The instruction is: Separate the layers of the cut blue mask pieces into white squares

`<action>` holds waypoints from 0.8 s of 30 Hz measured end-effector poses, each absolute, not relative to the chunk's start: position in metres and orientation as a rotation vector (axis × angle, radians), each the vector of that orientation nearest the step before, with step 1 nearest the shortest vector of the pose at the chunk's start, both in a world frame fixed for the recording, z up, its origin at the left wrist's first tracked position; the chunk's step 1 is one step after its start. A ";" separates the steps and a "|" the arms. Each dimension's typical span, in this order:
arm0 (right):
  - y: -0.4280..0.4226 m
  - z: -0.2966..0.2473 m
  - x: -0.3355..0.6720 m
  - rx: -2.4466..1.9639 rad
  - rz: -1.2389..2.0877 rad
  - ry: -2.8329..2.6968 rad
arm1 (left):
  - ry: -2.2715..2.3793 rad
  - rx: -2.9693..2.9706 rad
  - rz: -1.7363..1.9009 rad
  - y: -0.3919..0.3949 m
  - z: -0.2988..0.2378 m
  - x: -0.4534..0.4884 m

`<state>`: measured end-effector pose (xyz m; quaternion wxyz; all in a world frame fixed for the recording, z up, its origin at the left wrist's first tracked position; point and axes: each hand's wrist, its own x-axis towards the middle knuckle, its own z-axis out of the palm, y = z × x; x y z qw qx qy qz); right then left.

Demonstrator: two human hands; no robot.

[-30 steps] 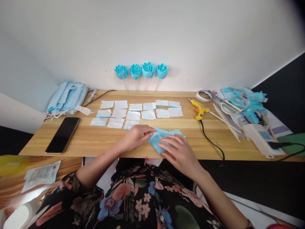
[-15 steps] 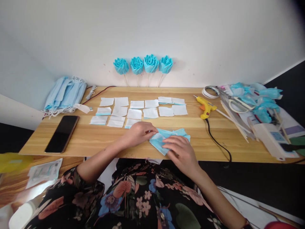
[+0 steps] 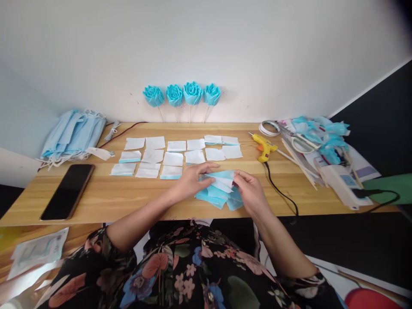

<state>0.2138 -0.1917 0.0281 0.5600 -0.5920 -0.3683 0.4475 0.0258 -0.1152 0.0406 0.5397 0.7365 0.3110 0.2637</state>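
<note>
Left hand [image 3: 194,179] pinches white-and-blue sheet [image 3: 220,183] at left end, right hand [image 3: 252,194] has fingertips closed on right edge, sheet sits above blue pieces [image 3: 210,198] near table's [image 3: 106,193] front, plastic packet [image 3: 40,249] lower left, contents unclear.

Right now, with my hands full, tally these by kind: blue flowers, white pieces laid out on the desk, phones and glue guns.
Blue flowers: 4
White pieces laid out: 15
Phones: 1
Glue guns: 1
Total: 21
</note>
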 end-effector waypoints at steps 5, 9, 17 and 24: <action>-0.201 0.044 0.234 -1.466 0.438 -1.450 | 0.802 1.705 0.684 -0.115 0.034 0.034; -0.197 0.053 0.237 -1.408 -0.047 -1.895 | 0.776 1.699 0.718 -0.115 0.028 0.035; -0.180 0.047 0.234 -1.404 -0.158 -1.946 | 0.698 1.605 0.703 -0.119 0.020 0.032; -0.183 0.050 0.241 -1.461 -0.047 -1.899 | 0.761 1.589 0.753 -0.118 0.016 0.033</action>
